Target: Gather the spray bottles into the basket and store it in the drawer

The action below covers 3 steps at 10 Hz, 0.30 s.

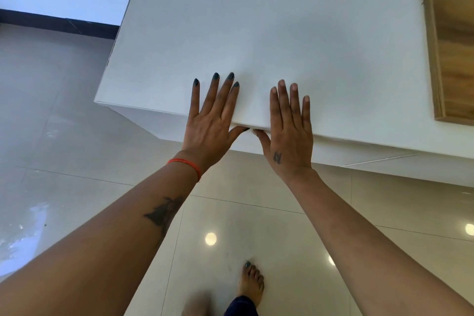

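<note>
A broad white flat-topped cabinet [295, 33] fills the upper part of the head view, and both bare hands lie on its near edge. The left hand [213, 120] rests palm down with its four dark-nailed fingers [216, 92] spread flat on the cabinet top, while its thumb hooks under the front lip of that top. The right hand [288, 131] lies just beside it, also flat and unclenched, its fingers straight on the top and its thumb tucked under the same lip, so the two thumb tips nearly meet below the edge. Neither hand closes around anything; both are splayed against the cabinet surface. A thin orange thread bracelet [188, 165] circles the left wrist, just in front of the cabinet's front face. At the cabinet's far right stands a wood-grain panel [454, 46], touching the white top. Below the cabinet's front lies a glossy pale tiled floor [256, 226], with one bare foot [251, 282] on it. No spray bottles or basket show anywhere around the cabinet, and whether the lip under the thumbs belongs to a drawer cannot be told.
</note>
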Tool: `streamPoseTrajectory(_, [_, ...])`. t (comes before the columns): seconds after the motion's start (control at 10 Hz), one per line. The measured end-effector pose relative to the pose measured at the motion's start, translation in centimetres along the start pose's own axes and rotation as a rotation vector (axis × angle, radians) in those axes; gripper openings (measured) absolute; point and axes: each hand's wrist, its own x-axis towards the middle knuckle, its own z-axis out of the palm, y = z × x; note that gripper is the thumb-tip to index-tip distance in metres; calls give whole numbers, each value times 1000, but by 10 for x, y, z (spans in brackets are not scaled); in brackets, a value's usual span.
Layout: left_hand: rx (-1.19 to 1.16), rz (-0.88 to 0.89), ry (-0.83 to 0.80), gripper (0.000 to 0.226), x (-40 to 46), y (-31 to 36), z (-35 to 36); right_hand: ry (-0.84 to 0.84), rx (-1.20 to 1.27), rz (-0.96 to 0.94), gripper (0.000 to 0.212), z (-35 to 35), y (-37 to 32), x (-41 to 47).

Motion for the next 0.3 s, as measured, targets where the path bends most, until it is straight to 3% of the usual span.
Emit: streamPoseTrajectory(0.3, [9, 31, -38, 88, 5, 0, -39, -124, 144, -58, 87, -30, -5, 1])
